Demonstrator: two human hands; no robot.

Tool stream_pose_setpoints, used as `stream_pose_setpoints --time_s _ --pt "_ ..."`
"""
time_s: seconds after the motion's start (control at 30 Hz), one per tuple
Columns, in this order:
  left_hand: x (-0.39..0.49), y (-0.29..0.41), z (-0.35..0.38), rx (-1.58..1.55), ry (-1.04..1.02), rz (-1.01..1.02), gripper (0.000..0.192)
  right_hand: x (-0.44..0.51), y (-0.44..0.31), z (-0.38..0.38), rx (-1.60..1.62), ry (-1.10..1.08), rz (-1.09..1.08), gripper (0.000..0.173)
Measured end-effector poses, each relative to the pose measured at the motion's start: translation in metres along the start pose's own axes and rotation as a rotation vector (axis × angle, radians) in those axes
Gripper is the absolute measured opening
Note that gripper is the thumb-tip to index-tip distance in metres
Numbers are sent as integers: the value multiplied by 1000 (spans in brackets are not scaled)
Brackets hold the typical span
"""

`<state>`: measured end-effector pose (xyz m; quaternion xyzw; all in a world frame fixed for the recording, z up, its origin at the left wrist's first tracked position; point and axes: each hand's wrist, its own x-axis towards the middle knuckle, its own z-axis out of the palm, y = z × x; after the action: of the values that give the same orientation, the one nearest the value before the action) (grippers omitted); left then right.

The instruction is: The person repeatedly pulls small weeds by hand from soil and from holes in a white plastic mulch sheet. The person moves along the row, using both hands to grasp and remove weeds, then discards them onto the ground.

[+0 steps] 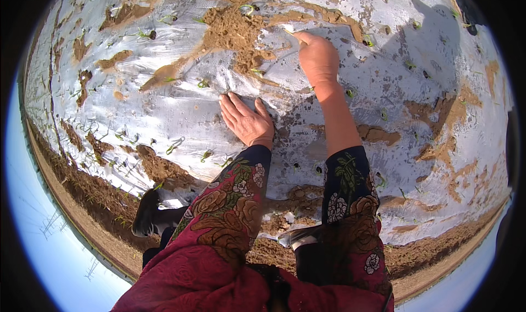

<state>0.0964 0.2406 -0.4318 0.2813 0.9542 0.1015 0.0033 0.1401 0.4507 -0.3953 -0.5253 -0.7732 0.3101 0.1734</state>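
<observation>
Pale plastic mulch film (164, 110) covers the ground before me, with small green seedlings poking through holes in it. My left hand (248, 122) rests palm down on the film, thumb spread from the fingers. A seedling (203, 83) stands just beyond its fingertips. Farther forward and to the right, my right hand (318, 57) is closed around a thin, light-coloured stick-like tool (289, 32). Only the tool's tip shows, close to the film beside a patch of loose brown soil (232, 34); most of it is hidden in the fist. Another seedling (367, 41) grows right of this hand.
My dark shoe (146, 213) is at the bed's near edge, by a bare soil furrow (102, 193). Dried mud (378, 133) lies on the film near my right forearm. A dark object (470, 12), unclear, sits at the upper right. A shadow (431, 45) falls nearby.
</observation>
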Motion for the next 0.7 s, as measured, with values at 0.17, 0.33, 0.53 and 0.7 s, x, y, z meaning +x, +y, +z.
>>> stream_pose_setpoints --time_s 0.17,0.33,0.53,0.7 --pt "1 0 0 3 -10 -7 73 -6 6 -7 89 62 19 21" --pt "0 -1 2 14 3 4 73 -10 11 -7 113 75 67 19" --pt "0 -1 2 8 13 6 73 -8 6 -5 69 80 117 22" --pt "-1 -1 3 11 14 7 73 -7 -1 -2 66 114 72 25"
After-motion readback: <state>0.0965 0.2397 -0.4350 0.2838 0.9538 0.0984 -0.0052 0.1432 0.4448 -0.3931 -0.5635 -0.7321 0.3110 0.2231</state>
